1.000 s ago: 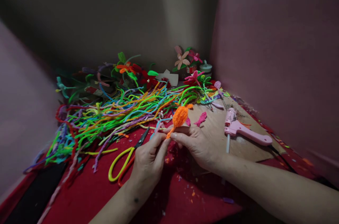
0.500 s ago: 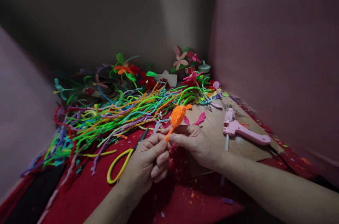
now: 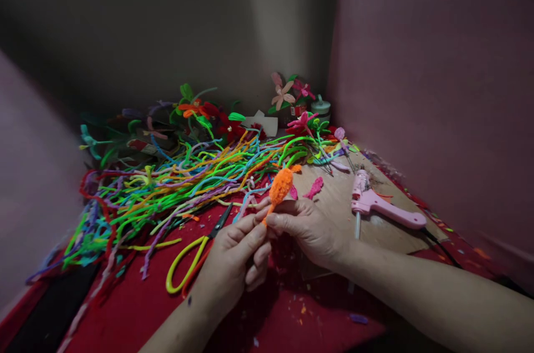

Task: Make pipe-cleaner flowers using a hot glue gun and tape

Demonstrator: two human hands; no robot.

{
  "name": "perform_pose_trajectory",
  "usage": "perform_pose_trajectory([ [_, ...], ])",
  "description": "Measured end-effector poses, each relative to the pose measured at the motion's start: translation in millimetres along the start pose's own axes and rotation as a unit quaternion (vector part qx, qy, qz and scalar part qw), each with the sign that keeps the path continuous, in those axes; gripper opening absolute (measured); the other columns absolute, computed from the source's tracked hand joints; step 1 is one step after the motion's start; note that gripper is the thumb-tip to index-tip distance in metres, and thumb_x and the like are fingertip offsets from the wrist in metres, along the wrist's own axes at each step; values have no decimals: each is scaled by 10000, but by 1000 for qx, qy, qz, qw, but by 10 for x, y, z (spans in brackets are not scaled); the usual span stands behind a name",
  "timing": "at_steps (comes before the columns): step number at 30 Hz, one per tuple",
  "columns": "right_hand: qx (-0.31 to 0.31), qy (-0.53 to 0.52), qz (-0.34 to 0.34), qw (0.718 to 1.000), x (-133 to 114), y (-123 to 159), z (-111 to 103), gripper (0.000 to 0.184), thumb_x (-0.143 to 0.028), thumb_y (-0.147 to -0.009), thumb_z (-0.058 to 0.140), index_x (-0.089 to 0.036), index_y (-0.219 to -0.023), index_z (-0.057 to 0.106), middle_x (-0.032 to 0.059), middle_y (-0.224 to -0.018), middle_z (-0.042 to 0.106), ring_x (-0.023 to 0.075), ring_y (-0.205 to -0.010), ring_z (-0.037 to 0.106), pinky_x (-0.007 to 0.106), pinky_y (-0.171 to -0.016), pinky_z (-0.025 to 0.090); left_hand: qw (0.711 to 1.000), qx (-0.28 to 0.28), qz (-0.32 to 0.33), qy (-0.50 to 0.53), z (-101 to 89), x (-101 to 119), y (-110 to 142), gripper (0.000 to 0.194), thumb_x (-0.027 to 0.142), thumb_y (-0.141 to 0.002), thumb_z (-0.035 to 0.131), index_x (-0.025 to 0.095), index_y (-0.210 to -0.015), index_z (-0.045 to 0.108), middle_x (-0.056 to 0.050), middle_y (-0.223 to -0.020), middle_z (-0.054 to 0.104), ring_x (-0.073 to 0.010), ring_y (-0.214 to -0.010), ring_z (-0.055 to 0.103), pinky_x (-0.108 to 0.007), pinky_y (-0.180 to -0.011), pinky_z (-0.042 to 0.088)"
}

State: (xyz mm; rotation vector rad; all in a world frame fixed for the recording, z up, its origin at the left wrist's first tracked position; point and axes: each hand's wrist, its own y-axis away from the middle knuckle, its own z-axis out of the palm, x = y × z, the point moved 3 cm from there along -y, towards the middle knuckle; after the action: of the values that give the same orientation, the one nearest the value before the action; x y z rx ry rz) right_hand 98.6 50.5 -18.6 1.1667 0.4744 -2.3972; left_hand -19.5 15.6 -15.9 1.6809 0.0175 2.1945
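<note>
An orange pipe-cleaner petal [image 3: 281, 186], rounded and fuzzy with a narrow twisted tail, stands upright between my hands. My left hand [image 3: 244, 247] pinches the lower end of that tail between thumb and fingertips. Just above, my right hand [image 3: 306, 228] grips the stem with thumb and forefinger, its fingertips close to the left ones. The very tip of the tail is hidden by my fingers. Scissors [image 3: 187, 261] with yellow and orange handles lie beside my left wrist, partly covered by it. Pink pipe-cleaner petals [image 3: 314, 188] rest on the cardboard behind my right hand.
A heap of colourful pipe cleaners [image 3: 187, 186] spreads across the red cloth [image 3: 137, 308]. On the cardboard [image 3: 337, 200] to the right lies a pink glue gun [image 3: 367, 200] with its cord. Finished pipe-cleaner flowers [image 3: 283, 94] and a lidded jar [image 3: 321, 108] stand at the wall.
Both hands keep hold of the orange petal. My left hand has shifted slightly right and its thumb has moved closer to the right thumb, covering more of the tail's end.
</note>
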Motion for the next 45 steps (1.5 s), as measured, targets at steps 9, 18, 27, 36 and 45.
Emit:
perform_pose_trajectory([
  [9, 24, 39, -19, 999, 46, 8, -27, 137, -228, -738, 673, -163, -843, 733, 9, -730, 647, 123, -739, 601, 254, -748, 467, 901, 140, 210, -354, -65, 59, 41, 213, 313, -805, 564, 192, -631, 584, 41, -491, 462, -75, -430, 398, -176, -416, 313],
  [18, 11, 66, 1, 998, 9, 23, -1, 226, -316, -733, 690, -166, -901, 705, -2, -775, 607, 107, -732, 559, 261, -748, 441, 997, -51, -25, 52, -23, -34, -50, 219, 352, -808, 590, 158, -709, 574, 68, -378, 461, -19, -232, 239, -128, -262, 250],
  [27, -40, 91, 13, 995, -37, 23, 22, 189, -290, -788, 610, -155, -898, 683, -35, -645, 562, 86, -632, 506, 242, -712, 415, 971, -130, -48, 192, -57, -158, -68, 192, 286, -870, 516, 151, -761, 597, 87, -367, 423, 3, -220, 118, -99, -241, 262],
  [36, -22, 86, 13, 996, -65, 8, 33, 142, -236, -774, 602, -151, -669, 644, -33, -591, 575, 82, -582, 479, 231, -655, 393, 972, -140, -49, 185, -51, -157, -84, 209, 292, -884, 492, 156, -770, 602, 86, -380, 422, -2, -229, 137, -101, -249, 276],
  [45, -3, 78, 6, 997, -40, 6, -1, 188, -298, -755, 630, -155, -633, 633, -50, -533, 495, 96, -570, 491, 253, -638, 408, 997, 12, 12, -76, -49, -11, -59, 270, 405, -807, 585, 142, -871, 596, 63, -461, 494, -25, -290, 319, -133, -305, 255],
])
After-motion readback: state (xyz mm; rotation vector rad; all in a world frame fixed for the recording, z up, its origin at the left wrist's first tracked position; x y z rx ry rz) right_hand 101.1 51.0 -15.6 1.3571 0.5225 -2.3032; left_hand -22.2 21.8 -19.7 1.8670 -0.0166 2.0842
